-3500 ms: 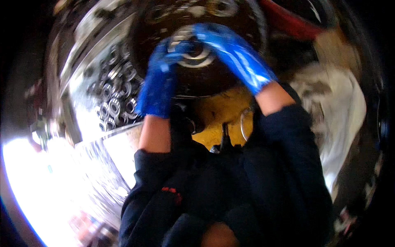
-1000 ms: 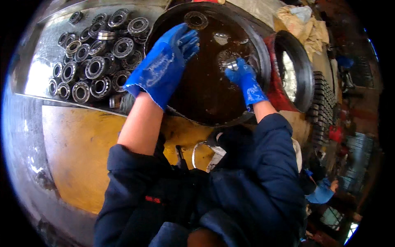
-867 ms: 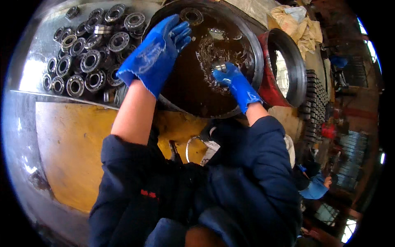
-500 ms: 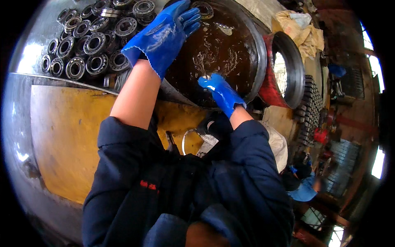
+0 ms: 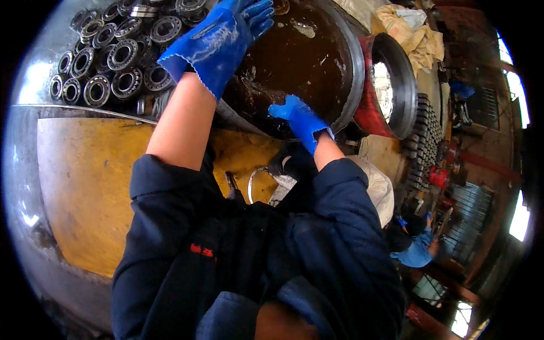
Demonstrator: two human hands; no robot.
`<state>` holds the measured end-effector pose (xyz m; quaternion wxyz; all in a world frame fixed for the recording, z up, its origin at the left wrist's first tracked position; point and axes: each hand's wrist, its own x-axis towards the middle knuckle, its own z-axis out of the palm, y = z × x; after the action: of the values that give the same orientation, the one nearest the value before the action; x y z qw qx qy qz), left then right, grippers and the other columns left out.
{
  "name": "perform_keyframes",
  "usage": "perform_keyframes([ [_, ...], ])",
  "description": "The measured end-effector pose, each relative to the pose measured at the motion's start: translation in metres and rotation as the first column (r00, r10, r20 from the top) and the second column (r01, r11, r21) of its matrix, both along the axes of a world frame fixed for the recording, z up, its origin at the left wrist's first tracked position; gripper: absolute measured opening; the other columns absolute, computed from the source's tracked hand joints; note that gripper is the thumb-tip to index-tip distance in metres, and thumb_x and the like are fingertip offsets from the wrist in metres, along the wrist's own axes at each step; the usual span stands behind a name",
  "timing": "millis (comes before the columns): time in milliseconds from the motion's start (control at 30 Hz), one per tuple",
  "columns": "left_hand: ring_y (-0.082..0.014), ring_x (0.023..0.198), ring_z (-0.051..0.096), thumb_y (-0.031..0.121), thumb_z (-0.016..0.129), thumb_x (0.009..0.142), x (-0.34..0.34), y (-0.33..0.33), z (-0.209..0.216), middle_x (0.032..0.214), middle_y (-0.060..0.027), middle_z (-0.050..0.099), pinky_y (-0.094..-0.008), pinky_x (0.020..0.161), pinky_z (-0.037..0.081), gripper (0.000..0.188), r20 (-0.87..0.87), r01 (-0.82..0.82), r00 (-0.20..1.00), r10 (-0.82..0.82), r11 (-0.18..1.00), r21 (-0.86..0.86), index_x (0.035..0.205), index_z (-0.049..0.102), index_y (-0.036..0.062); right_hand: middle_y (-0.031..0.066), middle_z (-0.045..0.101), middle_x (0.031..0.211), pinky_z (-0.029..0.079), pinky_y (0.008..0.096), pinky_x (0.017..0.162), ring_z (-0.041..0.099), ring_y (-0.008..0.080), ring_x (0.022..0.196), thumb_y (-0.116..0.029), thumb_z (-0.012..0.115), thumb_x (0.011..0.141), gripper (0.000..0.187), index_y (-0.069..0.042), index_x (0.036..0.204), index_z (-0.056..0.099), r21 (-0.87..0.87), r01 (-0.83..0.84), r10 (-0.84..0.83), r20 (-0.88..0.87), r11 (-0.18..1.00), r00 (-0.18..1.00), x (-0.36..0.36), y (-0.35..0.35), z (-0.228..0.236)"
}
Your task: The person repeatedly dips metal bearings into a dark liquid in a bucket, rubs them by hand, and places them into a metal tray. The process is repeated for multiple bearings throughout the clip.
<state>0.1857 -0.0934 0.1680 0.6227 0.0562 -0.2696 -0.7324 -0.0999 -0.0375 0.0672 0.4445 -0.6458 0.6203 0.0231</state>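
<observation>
My left hand [image 5: 221, 42], in a wet blue rubber glove, reaches over the left side of a round metal tub [image 5: 356, 73]. Its fingers are stretched out and apart, with nothing seen in them. Just beyond the fingertips, a bearing [image 5: 281, 7] shows partly at the top edge of the view. Dark brown liquid [image 5: 309, 62] with patches of froth fills the tub. Low over the tub's near side is my right hand [image 5: 301, 118], gloved in blue too. Its fingers point left at the liquid, and their grip is hidden.
Many roller bearings [image 5: 123, 55] lie heaped on a metal surface left of the tub. A yellow panel [image 5: 85, 181] fills the near left. Right of the tub stands a red drum [image 5: 368, 85], with stacked dark blocks [image 5: 422, 141] beyond. Another person [image 5: 416, 249] in blue is farther right.
The whole view has shifted slightly, so the tub and bearings sit higher. My right hand has turned a little, fingers now pointing more leftward. The froth has spread and thinned.
</observation>
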Motion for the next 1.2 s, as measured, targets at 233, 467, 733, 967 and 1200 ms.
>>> perform_keyframes([
  [233,-0.0380,0.142,0.044,0.037,0.059,0.099,-0.008,-0.022,-0.011,0.156,-0.0225,0.041,-0.0487,0.118,0.037,0.074,0.145,-0.104,0.986,0.080,0.981,0.164,0.158,0.028,0.0041,0.0194,0.072,0.114,0.048,0.0413,0.092,0.065,0.0330,0.105,-0.042,0.074,0.082,0.056,0.003,0.115,0.070,-0.063,0.095,-0.094,0.012,0.993,0.995,0.010,0.011,-0.001],
  [467,-0.0343,0.130,0.059,0.031,0.047,0.107,0.004,-0.042,-0.043,0.146,-0.0190,0.057,-0.0495,0.109,0.050,0.053,0.107,-0.159,0.985,0.132,0.938,0.309,0.154,0.038,0.0087,0.0183,0.070,0.127,0.049,0.0418,0.100,0.064,0.0318,0.120,-0.043,0.079,0.082,0.064,-0.002,0.130,0.066,0.123,0.097,-0.097,-0.003,0.988,0.995,0.023,-0.004,-0.014],
  [733,-0.0368,0.134,0.055,0.034,0.043,0.109,-0.034,-0.035,-0.010,0.150,-0.0227,0.052,-0.0494,0.113,0.046,0.052,0.113,-0.107,0.991,0.070,0.924,0.368,0.153,0.039,0.0053,0.0241,0.063,0.136,0.048,0.0448,0.104,0.060,0.0399,0.124,-0.045,0.077,0.082,0.071,0.001,0.134,0.062,0.075,0.091,-0.068,-0.272,0.993,0.960,-0.026,-0.006,-0.043],
  [967,-0.0360,0.134,0.055,0.034,0.044,0.109,-0.019,-0.031,-0.004,0.148,-0.0232,0.053,-0.0491,0.113,0.046,0.053,0.116,-0.138,0.988,0.098,0.894,0.427,0.152,0.039,0.0034,0.0295,0.066,0.124,0.051,0.0502,0.102,0.062,0.0435,0.122,-0.046,0.076,0.077,0.062,-0.002,0.120,0.070,0.018,0.004,-0.002,-0.104,1.000,0.995,0.011,0.001,0.044],
  [1200,-0.0336,0.125,0.061,0.035,0.048,0.107,-0.025,-0.029,-0.039,0.141,-0.0181,0.061,-0.0485,0.105,0.050,0.045,-0.122,0.034,0.992,0.004,0.951,0.308,0.143,0.050,0.0090,0.0269,0.067,0.125,0.053,0.0506,0.098,0.065,0.0427,0.118,-0.039,0.074,0.082,0.056,-0.003,0.124,0.067,-0.086,-0.008,-0.042,-0.559,0.996,0.828,0.042,0.003,-0.009],
])
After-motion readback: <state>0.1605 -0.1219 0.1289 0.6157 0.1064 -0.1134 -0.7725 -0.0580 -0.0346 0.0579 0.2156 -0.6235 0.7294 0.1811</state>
